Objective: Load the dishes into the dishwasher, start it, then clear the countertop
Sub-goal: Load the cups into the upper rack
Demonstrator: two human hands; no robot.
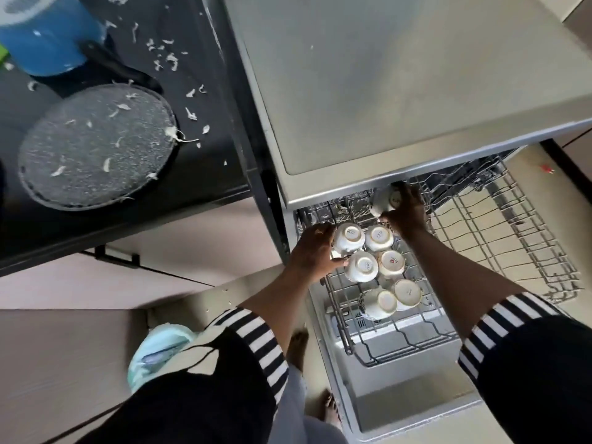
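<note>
The dishwasher's upper wire rack (499, 238) is pulled out over the open door (407, 398). Several white cups stand upside down in its left part. My left hand (312, 254) grips one upturned cup (349, 237) at the rack's left edge. My right hand (407, 211) holds another white cup (386, 200) on its side, just under the front edge of the dishwasher's top. The right part of the rack holds nothing.
On the black countertop (205, 52) to the left lie a speckled dark pan (96, 149), a blue container (48, 36) and scattered white scraps. The grey top of the dishwasher (400, 75) overhangs the rack. My bare feet (330, 408) stand beside the door.
</note>
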